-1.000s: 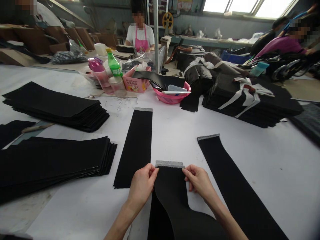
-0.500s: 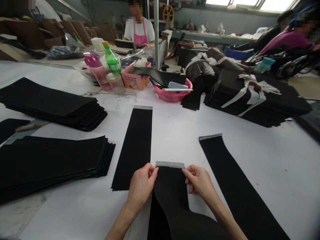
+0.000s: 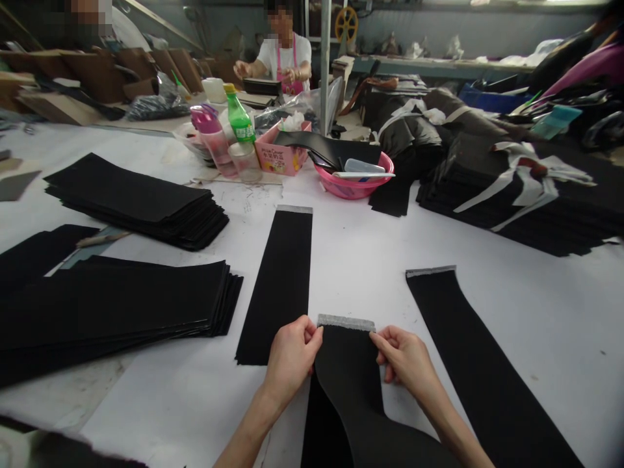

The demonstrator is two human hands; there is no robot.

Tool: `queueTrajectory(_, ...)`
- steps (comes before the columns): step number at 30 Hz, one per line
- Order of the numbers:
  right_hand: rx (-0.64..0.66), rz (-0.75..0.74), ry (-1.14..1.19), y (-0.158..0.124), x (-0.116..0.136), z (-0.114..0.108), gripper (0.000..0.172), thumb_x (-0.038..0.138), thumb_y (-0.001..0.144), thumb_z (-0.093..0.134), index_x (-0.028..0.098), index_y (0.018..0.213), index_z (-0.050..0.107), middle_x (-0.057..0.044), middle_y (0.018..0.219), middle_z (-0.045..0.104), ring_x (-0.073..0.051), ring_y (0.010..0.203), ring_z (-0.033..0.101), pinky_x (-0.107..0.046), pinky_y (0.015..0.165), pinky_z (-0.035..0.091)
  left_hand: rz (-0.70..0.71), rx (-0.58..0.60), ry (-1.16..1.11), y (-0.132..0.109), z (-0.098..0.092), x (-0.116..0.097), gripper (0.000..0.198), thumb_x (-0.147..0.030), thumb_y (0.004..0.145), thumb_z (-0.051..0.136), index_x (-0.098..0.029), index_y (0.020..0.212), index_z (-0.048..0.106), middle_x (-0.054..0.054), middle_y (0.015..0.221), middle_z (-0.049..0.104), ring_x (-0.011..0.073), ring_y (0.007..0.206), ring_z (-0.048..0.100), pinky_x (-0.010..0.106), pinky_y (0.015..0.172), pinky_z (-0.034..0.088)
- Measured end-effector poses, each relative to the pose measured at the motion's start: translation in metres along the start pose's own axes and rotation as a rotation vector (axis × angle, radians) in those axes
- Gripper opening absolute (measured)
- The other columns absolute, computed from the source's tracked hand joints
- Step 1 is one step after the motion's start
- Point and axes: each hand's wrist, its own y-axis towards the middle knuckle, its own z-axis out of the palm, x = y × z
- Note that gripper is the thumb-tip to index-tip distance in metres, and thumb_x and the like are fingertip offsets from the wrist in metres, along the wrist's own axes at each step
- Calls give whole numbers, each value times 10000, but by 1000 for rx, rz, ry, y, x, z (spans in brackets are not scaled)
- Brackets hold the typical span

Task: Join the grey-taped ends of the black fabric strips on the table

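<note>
A black strip of sheet material (image 3: pixel 351 377) with a grey band along its far end curves toward me. My left hand (image 3: pixel 294 351) pinches its left corner just below the band, and my right hand (image 3: pixel 402 354) pinches the right corner. Beneath it shows part of another black piece (image 3: pixel 324 422). To the left of my hands lies a flat black strip (image 3: pixel 281 279) with a grey end. A longer black strip (image 3: pixel 492 370), also grey-ended, stretches along the right side.
Two stacks of black pieces, one farther back (image 3: pixel 136 198) and one nearer (image 3: pixel 121 302), lie at left. A pink basin (image 3: pixel 353 187), a pink box (image 3: pixel 283 156) and a green bottle (image 3: pixel 238 117) stand behind. Tied black bundles (image 3: pixel 517 188) sit back right. A person (image 3: pixel 287 58) works beyond.
The whole view has shifted, so things appear farther right. Both hands keep their pinch on the black strip. The person at the back has raised their hands.
</note>
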Motion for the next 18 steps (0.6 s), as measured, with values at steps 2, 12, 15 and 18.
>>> queueTrajectory(2, -2, -1, 0, 0, -1, 0, 338, 493, 856, 528, 200, 688, 507, 8, 541, 618, -104, 319, 515, -169, 305, 302, -3, 2, 3, 0, 0, -1, 321, -463, 854, 494, -197, 678, 523, -37, 513, 543, 104, 380, 504, 202, 418, 291)
queueTrajectory(12, -20, -5, -13, -1, 3, 0, 316, 462, 857, 545, 198, 686, 523, 6, 540, 626, -110, 329, 532, -183, 324, 326, 7, 10, 38, 0, -1, -4, 305, -436, 858, 488, -199, 667, 514, -48, 463, 527, 103, 359, 497, 207, 437, 284)
queueTrajectory(15, -33, 12, -6, -1, 4, 0, 318, 462, 854, 569, 196, 684, 534, 9, 538, 628, -102, 333, 532, -177, 333, 332, 7, 11, 57, 1, 0, -5, 310, -426, 853, 496, -199, 643, 503, -50, 448, 527, 102, 358, 498, 205, 442, 293)
queueTrajectory(18, -42, 34, 10, -1, 3, 1, 322, 469, 844, 597, 195, 685, 537, 13, 535, 628, -96, 332, 532, -169, 330, 326, 5, 18, 47, 1, 0, -6, 313, -431, 851, 500, -200, 640, 498, -48, 463, 541, 104, 365, 507, 200, 434, 295)
